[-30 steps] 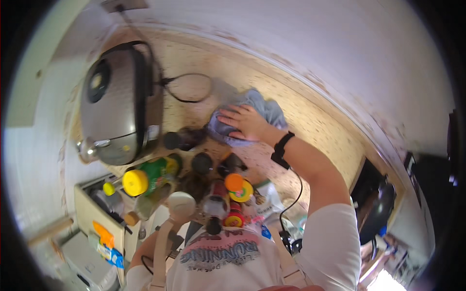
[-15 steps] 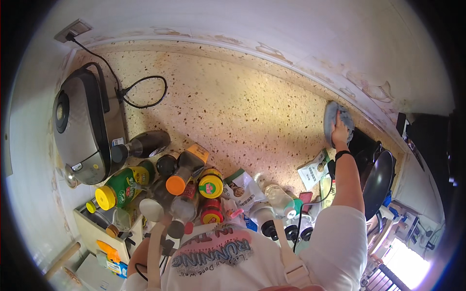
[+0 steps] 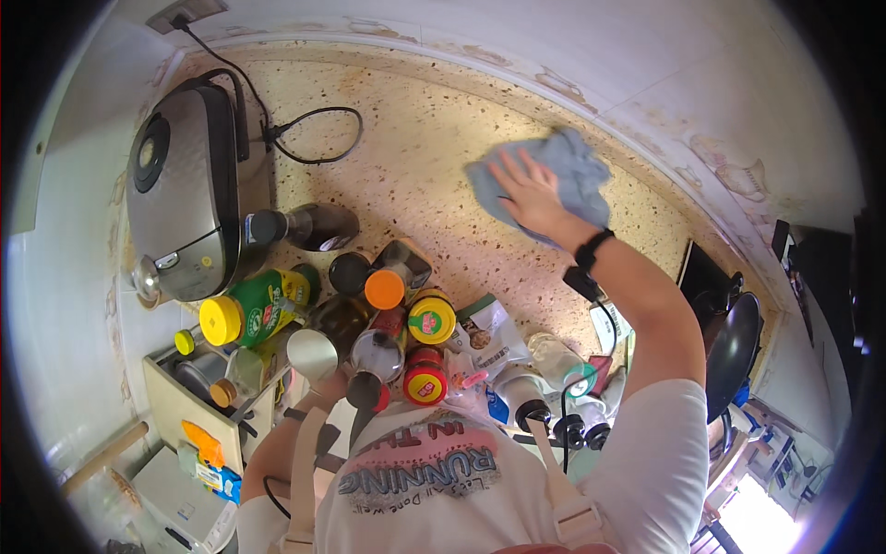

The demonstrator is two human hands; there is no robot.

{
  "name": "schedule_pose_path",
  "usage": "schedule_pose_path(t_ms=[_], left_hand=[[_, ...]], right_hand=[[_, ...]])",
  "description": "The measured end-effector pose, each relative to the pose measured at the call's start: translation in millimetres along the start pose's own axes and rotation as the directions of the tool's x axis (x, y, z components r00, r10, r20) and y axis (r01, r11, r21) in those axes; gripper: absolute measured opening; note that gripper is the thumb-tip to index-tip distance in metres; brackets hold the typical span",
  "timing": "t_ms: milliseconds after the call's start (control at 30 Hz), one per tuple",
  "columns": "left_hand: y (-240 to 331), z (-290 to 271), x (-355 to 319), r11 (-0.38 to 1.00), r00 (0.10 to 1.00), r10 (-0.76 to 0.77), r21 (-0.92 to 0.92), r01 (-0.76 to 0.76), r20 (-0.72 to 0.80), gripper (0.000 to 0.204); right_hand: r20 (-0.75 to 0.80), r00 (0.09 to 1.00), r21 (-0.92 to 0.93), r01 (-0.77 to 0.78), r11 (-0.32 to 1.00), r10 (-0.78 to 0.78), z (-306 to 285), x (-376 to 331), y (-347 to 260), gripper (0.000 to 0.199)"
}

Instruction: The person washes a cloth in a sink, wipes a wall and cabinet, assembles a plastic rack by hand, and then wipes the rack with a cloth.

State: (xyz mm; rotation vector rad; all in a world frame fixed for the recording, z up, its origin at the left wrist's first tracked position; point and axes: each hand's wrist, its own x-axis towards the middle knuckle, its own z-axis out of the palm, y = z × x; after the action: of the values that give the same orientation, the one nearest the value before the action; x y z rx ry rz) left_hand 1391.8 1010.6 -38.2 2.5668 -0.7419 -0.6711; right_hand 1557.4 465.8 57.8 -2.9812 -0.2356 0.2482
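At the far left, a silver rice cooker point(image 3: 185, 175) stands on the speckled bench point(image 3: 397, 175), its black cord point(image 3: 346, 113) looped beside it and running up to a wall socket point(image 3: 187, 13). Below it, a cream drawer point(image 3: 192, 406) is open, with an orange packet point(image 3: 203, 443) near its front. Next come a green bottle point(image 3: 268, 309) with a yellow cap and, just above it, a dark bottle point(image 3: 323, 227) with a black cap. Near a pale lid point(image 3: 312, 355) is the left hand point(image 3: 327, 390), mostly hidden by the bottles; whether it is open or gripping, I cannot tell. Close together to its right are an orange cap point(image 3: 384, 289), a red jar point(image 3: 425, 380) and a yellow-lidded jar point(image 3: 432, 319), with a white packet point(image 3: 494, 334) beside them. Further right, toward the back wall, the right hand point(image 3: 531, 189) lies palm down, fingers spread, on a crumpled grey-blue cloth point(image 3: 580, 175) that rests on the bench. A black band point(image 3: 593, 247) circles that wrist. A clear bottle point(image 3: 554, 358) is nearer the body, and a black pan point(image 3: 734, 355) is at the far right.
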Motion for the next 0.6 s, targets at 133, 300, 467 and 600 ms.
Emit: schedule_pose_path(t_ms=[133,300,467,600], left_hand=[[43,-43,25,0.990,0.973,0.119,0.103,-0.100,-0.197,0.022],[59,-53,32,0.980,0.943,0.119,0.191,-0.061,-0.311,0.024],[21,-23,22,0.999,0.966,-0.049,0.002,0.051,-0.254,0.025],[8,-6,16,0.990,0.964,-0.099,-0.126,0.069,-0.246,0.026]], right_hand=[[0.050,0.947,-0.015,0.319,0.948,-0.317,-1,33,-42,0.063],[0.130,0.810,0.030,0.574,0.819,-0.572,-5,-25,-36,0.071],[0.354,0.869,0.019,0.362,0.932,-0.345,-20,-126,40,0.079],[0.241,0.962,-0.168,-0.090,0.982,0.130,-6,-192,87,0.081]])
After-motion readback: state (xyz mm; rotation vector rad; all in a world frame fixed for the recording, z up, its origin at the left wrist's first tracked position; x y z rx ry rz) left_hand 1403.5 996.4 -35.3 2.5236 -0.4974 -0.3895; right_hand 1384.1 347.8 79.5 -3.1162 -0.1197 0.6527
